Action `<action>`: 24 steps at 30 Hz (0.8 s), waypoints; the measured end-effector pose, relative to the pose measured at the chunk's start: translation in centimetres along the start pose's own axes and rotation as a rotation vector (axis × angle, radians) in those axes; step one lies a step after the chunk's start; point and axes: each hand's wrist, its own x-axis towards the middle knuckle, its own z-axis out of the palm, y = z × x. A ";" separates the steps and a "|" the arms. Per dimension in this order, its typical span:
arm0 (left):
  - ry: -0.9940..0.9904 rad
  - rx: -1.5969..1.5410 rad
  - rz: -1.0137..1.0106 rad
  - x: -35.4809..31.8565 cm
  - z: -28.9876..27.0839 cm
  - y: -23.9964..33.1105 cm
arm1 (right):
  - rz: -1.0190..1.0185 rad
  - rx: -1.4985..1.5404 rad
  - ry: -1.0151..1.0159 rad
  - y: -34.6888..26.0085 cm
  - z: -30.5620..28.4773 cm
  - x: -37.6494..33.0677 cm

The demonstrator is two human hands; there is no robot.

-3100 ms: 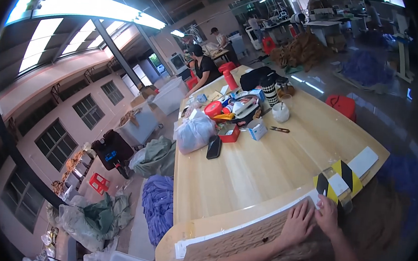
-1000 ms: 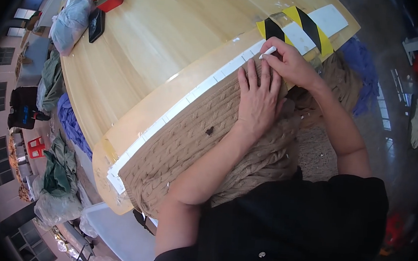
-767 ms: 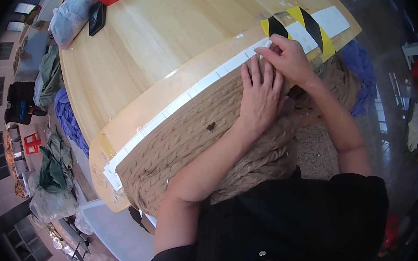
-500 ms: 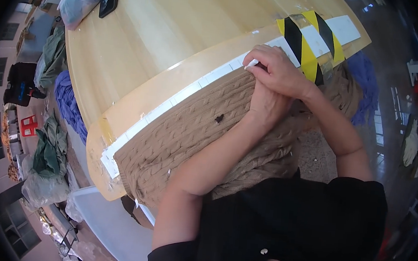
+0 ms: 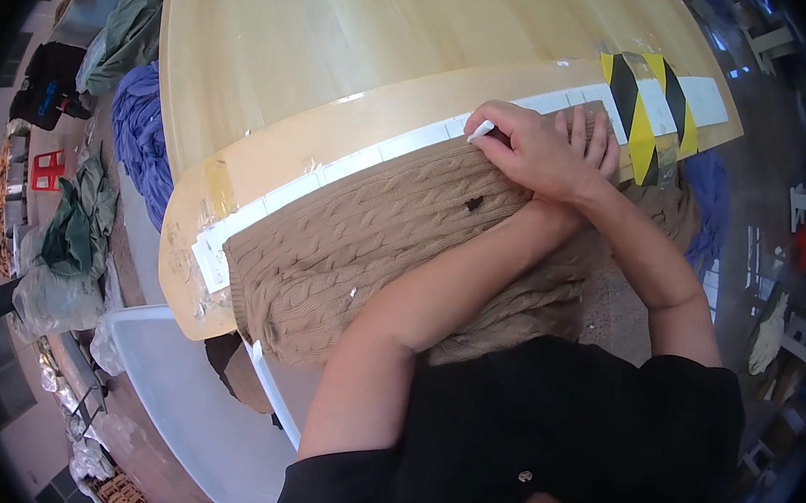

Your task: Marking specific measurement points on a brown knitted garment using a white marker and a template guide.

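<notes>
A brown cable-knit piece (image 5: pixel 358 219) lies along the curved near edge of the board, its top edge against a white marked strip (image 5: pixel 363 160). My forearms cross over it. My left hand (image 5: pixel 587 141) rests on the knit near its right end, fingers stretched out and apart; the right wrist hides part of it. Left of it, my right hand (image 5: pixel 527 149) pinches a short white stick that looks like chalk (image 5: pixel 481 131), by the knit's top edge. A dark spot or hole (image 5: pixel 472 203) shows in the knit below.
Yellow-and-black striped tape (image 5: pixel 632 118) crosses the strip at the right. A pale plastic bin (image 5: pixel 188 405) stands at the lower left. Purple cloth (image 5: pixel 140 137) hangs past the large wooden board (image 5: pixel 345 36). A red stool (image 5: pixel 47 170) is farther left.
My left hand's fingers have come out from under the right hand, spreading to the right on the knit. The right hand still holds the white stick. The whole view has shifted.
</notes>
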 end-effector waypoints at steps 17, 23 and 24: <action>0.017 0.014 0.026 -0.1 -0.5 0.3 | 0.075 -0.137 -0.186 -5.0 5.5 3.7; 0.011 0.035 0.044 -0.1 -0.8 -0.1 | 0.018 0.216 -0.325 -6.9 10.3 5.4; 0.018 0.042 0.032 0.0 -0.8 -0.1 | -0.041 0.166 -0.326 -6.7 10.7 5.6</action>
